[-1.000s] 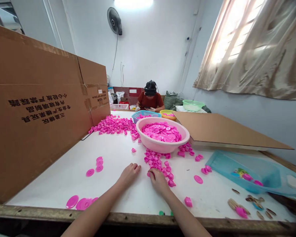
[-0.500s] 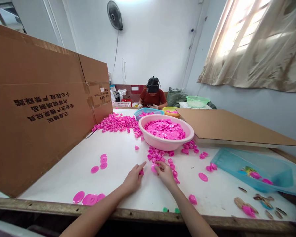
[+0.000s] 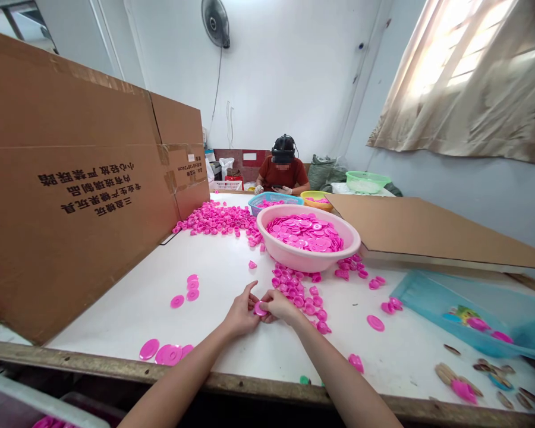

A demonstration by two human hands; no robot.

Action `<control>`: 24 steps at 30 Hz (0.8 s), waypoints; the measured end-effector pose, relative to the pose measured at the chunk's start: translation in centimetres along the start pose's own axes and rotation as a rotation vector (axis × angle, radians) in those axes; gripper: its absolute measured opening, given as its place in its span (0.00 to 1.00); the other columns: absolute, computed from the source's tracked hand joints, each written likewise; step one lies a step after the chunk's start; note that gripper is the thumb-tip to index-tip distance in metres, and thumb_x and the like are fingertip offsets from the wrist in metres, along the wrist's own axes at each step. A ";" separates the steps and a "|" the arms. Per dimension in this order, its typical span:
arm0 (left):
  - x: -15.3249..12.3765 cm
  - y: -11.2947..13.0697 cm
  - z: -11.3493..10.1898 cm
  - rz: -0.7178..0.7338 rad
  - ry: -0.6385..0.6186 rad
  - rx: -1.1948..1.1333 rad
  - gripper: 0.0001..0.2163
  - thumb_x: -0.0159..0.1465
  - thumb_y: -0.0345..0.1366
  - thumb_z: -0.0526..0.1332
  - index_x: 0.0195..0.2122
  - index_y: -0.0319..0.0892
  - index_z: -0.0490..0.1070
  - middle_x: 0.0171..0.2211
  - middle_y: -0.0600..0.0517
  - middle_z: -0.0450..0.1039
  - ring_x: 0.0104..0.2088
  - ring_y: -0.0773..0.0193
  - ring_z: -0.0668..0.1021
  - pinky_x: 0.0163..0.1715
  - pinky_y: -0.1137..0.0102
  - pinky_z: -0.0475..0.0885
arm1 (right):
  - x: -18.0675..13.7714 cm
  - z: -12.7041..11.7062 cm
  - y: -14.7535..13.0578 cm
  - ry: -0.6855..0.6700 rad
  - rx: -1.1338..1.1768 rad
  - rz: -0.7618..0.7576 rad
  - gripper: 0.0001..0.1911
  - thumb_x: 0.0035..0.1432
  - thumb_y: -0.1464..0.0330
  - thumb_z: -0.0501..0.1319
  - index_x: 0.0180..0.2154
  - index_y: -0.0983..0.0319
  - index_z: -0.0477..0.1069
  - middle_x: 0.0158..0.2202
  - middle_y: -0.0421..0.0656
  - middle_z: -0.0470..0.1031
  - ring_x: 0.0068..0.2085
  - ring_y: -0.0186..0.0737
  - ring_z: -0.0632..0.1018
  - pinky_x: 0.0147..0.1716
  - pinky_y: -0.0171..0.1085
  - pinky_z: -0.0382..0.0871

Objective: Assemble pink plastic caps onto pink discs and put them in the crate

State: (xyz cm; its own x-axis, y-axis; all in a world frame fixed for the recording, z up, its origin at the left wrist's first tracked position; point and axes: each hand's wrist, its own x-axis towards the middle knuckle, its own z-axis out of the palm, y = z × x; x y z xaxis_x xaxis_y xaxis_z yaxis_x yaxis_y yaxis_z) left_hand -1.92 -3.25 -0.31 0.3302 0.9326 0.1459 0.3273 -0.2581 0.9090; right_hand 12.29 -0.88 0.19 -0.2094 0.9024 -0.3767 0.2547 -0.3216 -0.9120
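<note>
A round pink disc point(image 3: 260, 309) stands tilted between my two hands over the white table. My right hand point(image 3: 277, 305) pinches it at the edge between thumb and fingers. Touching its other side, my left hand point(image 3: 242, 312) is curled with the index finger raised; the small pink cup seen in it earlier is hidden behind the disc and fingers. Just beyond my hands lies a loose group of small pink cups point(image 3: 295, 289). Behind them a pale pink basin point(image 3: 310, 260) is heaped with pink discs point(image 3: 305, 232).
A tall cardboard box point(image 3: 93, 178) walls off the left side. More pink cups point(image 3: 218, 218) are piled at the back left. Flat cardboard point(image 3: 428, 232) and a blue bin point(image 3: 428, 297) lie on the right. A co-worker point(image 3: 283, 172) sits across the table.
My right hand has moved left with the pink disc and now meets my left hand. The camera view has shifted slightly to the left.
</note>
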 end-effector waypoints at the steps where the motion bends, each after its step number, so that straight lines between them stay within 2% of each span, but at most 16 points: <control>1: 0.4 0.0 -0.2 -0.040 -0.025 -0.004 0.35 0.49 0.33 0.60 0.57 0.46 0.43 0.34 0.52 0.69 0.29 0.70 0.73 0.30 0.73 0.67 | -0.1 0.0 0.1 -0.014 0.022 0.007 0.07 0.45 0.75 0.59 0.28 0.65 0.60 0.16 0.40 0.69 0.18 0.38 0.73 0.16 0.33 0.68; 3: 1.6 0.1 -0.4 -0.164 0.021 0.052 0.29 0.53 0.35 0.57 0.55 0.43 0.47 0.32 0.52 0.69 0.30 0.69 0.73 0.32 0.72 0.67 | -0.3 0.3 0.5 -0.013 0.062 0.005 0.07 0.46 0.74 0.59 0.28 0.64 0.59 0.17 0.40 0.70 0.19 0.37 0.74 0.16 0.33 0.69; 5: 3.1 0.4 0.1 -0.265 0.154 0.159 0.23 0.57 0.37 0.52 0.53 0.40 0.51 0.32 0.50 0.69 0.33 0.66 0.73 0.35 0.69 0.66 | -0.5 0.7 0.8 0.004 0.095 -0.006 0.07 0.47 0.73 0.59 0.28 0.64 0.58 0.18 0.40 0.70 0.19 0.36 0.74 0.16 0.31 0.68; 9: 4.8 0.8 2.3 -0.307 0.330 0.345 0.18 0.58 0.37 0.48 0.50 0.41 0.57 0.42 0.44 0.64 0.45 0.56 0.66 0.44 0.61 0.58 | -1.0 0.8 1.1 -0.021 0.151 -0.012 0.07 0.46 0.76 0.58 0.27 0.64 0.59 0.18 0.39 0.70 0.21 0.36 0.75 0.20 0.32 0.71; 11: 4.8 0.8 3.2 -0.332 0.384 0.477 0.16 0.59 0.37 0.48 0.48 0.45 0.59 0.44 0.45 0.62 0.46 0.54 0.64 0.43 0.60 0.57 | -1.2 0.4 1.0 -0.070 0.171 -0.003 0.06 0.44 0.77 0.58 0.27 0.65 0.61 0.19 0.40 0.71 0.23 0.36 0.76 0.23 0.32 0.72; 14: 4.3 0.4 3.6 -0.352 0.415 0.597 0.15 0.59 0.37 0.46 0.47 0.48 0.60 0.45 0.48 0.62 0.45 0.55 0.64 0.41 0.62 0.57 | -1.1 -0.2 0.8 -0.121 0.178 0.023 0.06 0.42 0.78 0.58 0.27 0.66 0.63 0.20 0.41 0.72 0.23 0.37 0.76 0.22 0.33 0.72; 18: 4.0 0.0 3.5 -0.364 0.420 0.613 0.14 0.59 0.37 0.46 0.45 0.48 0.61 0.44 0.49 0.63 0.44 0.57 0.64 0.41 0.64 0.57 | -0.5 -0.4 0.9 -0.116 0.171 0.066 0.07 0.39 0.80 0.58 0.25 0.66 0.63 0.17 0.40 0.71 0.20 0.37 0.75 0.18 0.31 0.70; 24: 4.3 0.4 3.3 -0.399 0.377 0.530 0.13 0.60 0.40 0.45 0.42 0.48 0.63 0.39 0.51 0.69 0.44 0.58 0.65 0.42 0.63 0.55 | -0.4 0.6 1.3 0.002 0.175 0.056 0.05 0.40 0.80 0.58 0.22 0.66 0.64 0.17 0.41 0.70 0.21 0.38 0.75 0.20 0.33 0.71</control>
State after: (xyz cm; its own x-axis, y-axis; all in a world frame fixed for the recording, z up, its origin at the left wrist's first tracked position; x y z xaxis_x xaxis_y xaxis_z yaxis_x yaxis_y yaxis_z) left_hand 2.57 -0.18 -0.67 -0.1955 0.9791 0.0556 0.7711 0.1184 0.6256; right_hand 12.18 -1.84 -0.96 -0.1981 0.8821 -0.4274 0.0977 -0.4161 -0.9041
